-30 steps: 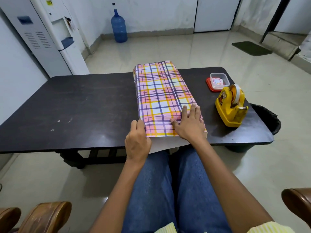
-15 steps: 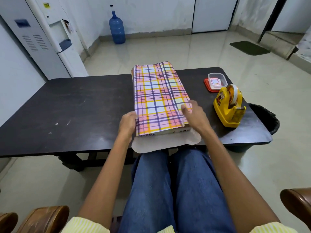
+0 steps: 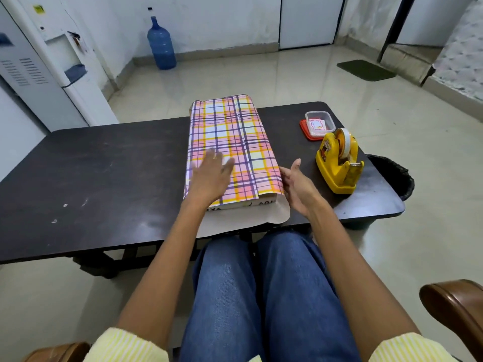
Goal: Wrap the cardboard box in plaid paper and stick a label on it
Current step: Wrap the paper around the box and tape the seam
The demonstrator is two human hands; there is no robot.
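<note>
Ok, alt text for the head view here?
A seated person's left hand lies spread on plaid paper covering a box on a dark table; the open right hand is at its right edge. The box's near end is bare. A tape dispenser and tub stand further right.

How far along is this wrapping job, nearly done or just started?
Partway. Done: plaid paper covers the top of the cardboard box. In hand: the left hand lies flat on it, the right hand is open beside the near corner. Left: the box's near end is bare above a loose flap, the tape dispenser sits untouched, no label shows on the wrap.
</note>
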